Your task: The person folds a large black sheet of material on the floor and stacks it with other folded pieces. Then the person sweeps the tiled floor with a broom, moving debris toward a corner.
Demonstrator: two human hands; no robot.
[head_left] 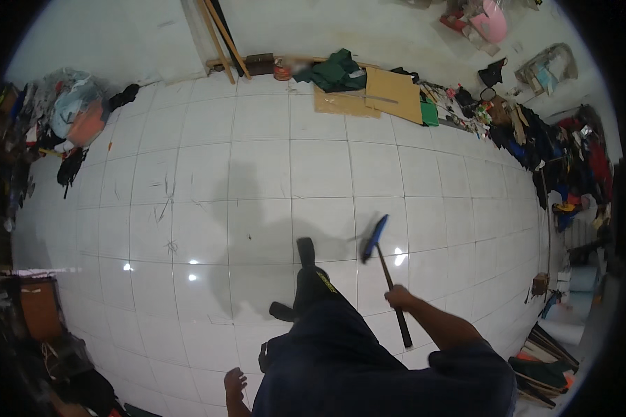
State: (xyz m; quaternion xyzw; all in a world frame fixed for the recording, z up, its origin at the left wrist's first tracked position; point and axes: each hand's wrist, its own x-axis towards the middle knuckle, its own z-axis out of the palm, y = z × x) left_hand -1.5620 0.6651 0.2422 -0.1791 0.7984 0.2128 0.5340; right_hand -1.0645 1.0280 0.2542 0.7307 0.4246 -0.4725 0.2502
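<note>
My right hand [398, 297] is closed round the dark handle of a broom [386, 267] with a blue head. The broom's head is slightly blurred and lies beyond my hand, at or just above the tiled floor [320, 167]. The handle's other end points back past my wrist. Low in the view, my left hand [235, 382] hangs beside my body, its fingers loosely bent and apart, with nothing in them. Thin dark scraps [163, 208] are scattered over the tiles to the left.
Cardboard sheets [393, 94] and a green cloth [337, 71] lie along the far wall. Heaped clothes and bags [563, 149] line the right side. Plastic bags [80, 104] are piled at the far left. A brown box [40, 309] stands at the near left.
</note>
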